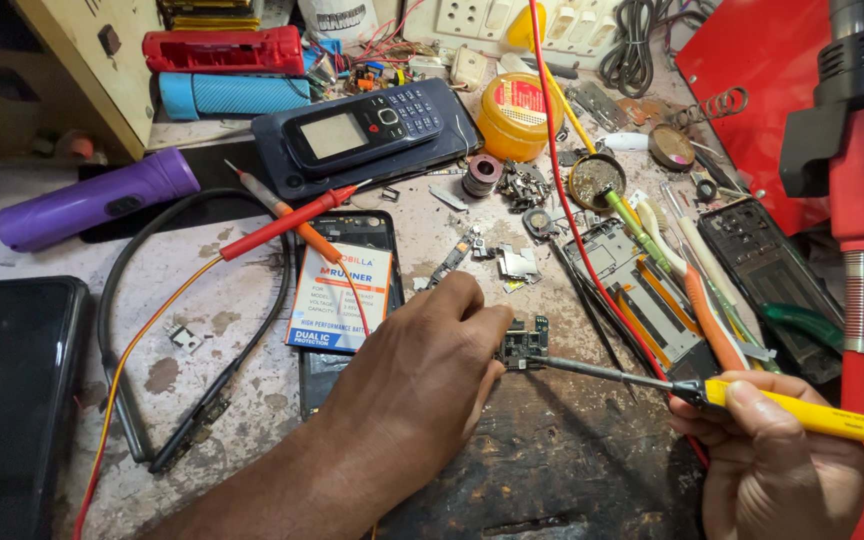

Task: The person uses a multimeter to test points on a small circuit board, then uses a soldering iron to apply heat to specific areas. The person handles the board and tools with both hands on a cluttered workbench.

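A small circuit board (524, 343) is being pinched by the left hand (422, 370) while a yellow-handled soldering iron (752, 400) (gripped in the right hand (767, 450)) is being pointed leftward at its right edge

Light even, fairly bright, soft; source seems overhead, slightly rear. Shadows weak: faint one under left hand (422, 370) on the dark scorched patch of bench (552, 450), thin one beside the black cable loop (117, 300). Mild glare on yellow tin lid (520, 105) and the keypad phone (362, 128) screen. Focus sharp mid-frame; red stand post (862, 200) at right edge, close to lens, soft. Wide-angle bend at edges: black slab (7, 390) at left bows. Top left corner dim. Colours saturated, no motion blur on right hand (772, 460).
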